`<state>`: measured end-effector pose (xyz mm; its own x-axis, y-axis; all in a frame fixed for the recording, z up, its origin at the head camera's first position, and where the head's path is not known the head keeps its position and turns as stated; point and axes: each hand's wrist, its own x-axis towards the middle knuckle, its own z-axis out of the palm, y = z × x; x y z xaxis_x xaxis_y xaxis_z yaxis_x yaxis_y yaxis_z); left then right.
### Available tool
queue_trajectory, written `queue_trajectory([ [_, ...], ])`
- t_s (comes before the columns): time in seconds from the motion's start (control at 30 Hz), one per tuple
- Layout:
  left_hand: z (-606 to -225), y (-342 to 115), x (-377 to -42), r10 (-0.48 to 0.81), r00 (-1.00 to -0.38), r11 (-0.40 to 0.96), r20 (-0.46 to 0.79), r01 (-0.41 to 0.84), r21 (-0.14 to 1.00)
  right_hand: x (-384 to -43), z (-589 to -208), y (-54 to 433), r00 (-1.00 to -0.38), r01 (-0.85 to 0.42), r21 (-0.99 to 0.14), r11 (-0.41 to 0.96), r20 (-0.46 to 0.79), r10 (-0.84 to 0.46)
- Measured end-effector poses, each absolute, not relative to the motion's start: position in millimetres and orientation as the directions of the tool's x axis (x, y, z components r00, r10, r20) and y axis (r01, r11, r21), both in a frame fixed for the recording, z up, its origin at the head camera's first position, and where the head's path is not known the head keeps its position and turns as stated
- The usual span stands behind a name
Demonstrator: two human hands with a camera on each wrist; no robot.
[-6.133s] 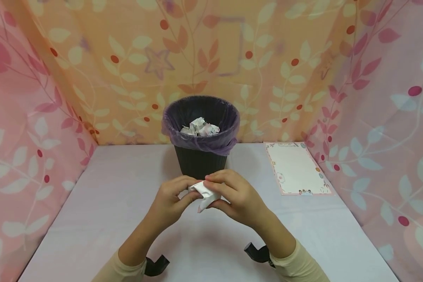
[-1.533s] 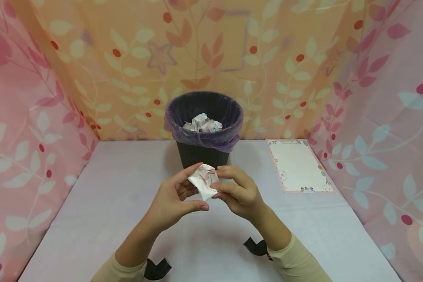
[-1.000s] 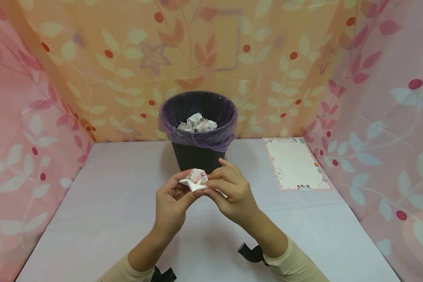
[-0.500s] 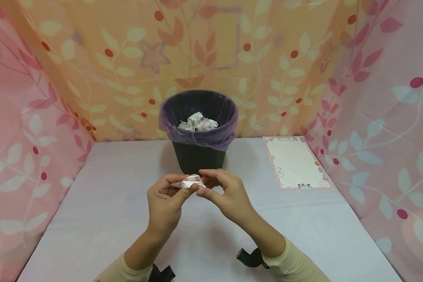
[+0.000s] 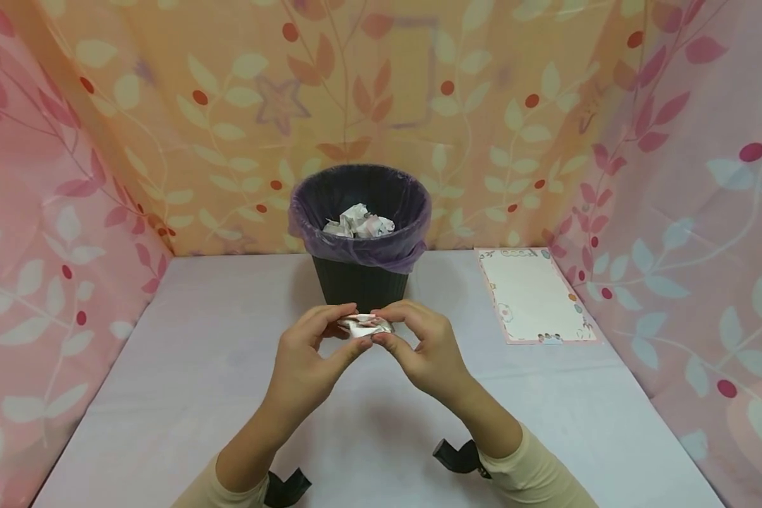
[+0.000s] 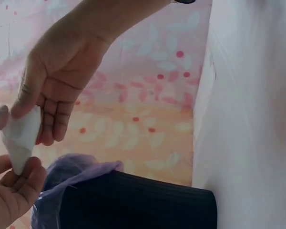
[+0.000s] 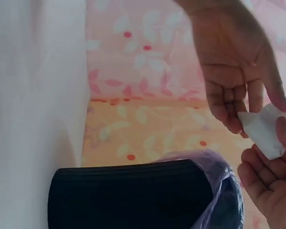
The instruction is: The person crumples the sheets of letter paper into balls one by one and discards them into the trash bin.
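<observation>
A small folded, creased piece of white paper [image 5: 365,325] with pinkish print is held up between both hands, in front of the bin [image 5: 362,282]. My left hand [image 5: 310,356] pinches its left end between thumb and fingers. At the right end, my right hand [image 5: 428,353] grips it the same way, the two thumb tips close together on the near side. In the left wrist view the paper [image 6: 23,136] looks like a white wedge between the hands; the right wrist view shows its pale flat side [image 7: 266,131]. Fingers cover both ends.
The black bin has a purple liner [image 5: 362,255] and holds several crumpled papers [image 5: 360,221]. A white sheet with a decorated pink border [image 5: 536,296] lies at the back right of the white-covered table [image 5: 184,395]. Patterned curtains [image 5: 228,141] enclose the sides and back.
Earlier the paper showed a wider face, tilted in the hands; now it is a thinner, flatter bundle. Both hands have kept hold of it, shifting their fingers. The bin and sheet stay put.
</observation>
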<state>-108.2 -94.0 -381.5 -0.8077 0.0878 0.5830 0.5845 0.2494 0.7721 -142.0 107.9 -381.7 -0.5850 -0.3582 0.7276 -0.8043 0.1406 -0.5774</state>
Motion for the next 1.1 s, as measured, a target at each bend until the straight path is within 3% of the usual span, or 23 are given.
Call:
queue_trajectory([
  [0.13,-383,-91,-106,0.094,-0.784,0.318,0.613,0.607,0.728,-143,-388,100,-0.472,-0.880,-0.417,0.225,0.814,-0.338],
  [0.27,-385,-90,-107,0.115,-0.727,0.359,0.677,0.666,0.654,-141,-391,95,-0.411,-0.907,-0.345,0.242,0.848,-0.335],
  [0.37,-382,-94,-110,0.181,-0.712,0.361,0.678,0.689,0.628,-142,-389,97,-0.439,-0.897,-0.384,0.220,0.838,-0.324],
  [0.5,-377,-105,-116,0.286,-0.769,0.336,0.572,0.639,0.692,-148,-386,104,-0.550,-0.834,-0.525,0.171,0.765,-0.334],
  [0.67,-379,-109,-119,0.296,-0.779,0.344,0.553,0.627,0.699,-151,-389,107,-0.617,-0.780,-0.601,0.175,0.691,-0.376],
  [0.87,-385,-99,-117,0.276,-0.723,0.367,0.633,0.688,0.626,-146,-392,102,-0.599,-0.801,-0.557,0.219,0.735,-0.318],
  [1.1,-386,-89,-110,0.203,-0.705,0.461,0.680,0.681,0.569,-142,-391,94,-0.542,-0.840,-0.498,0.217,0.790,-0.285],
])
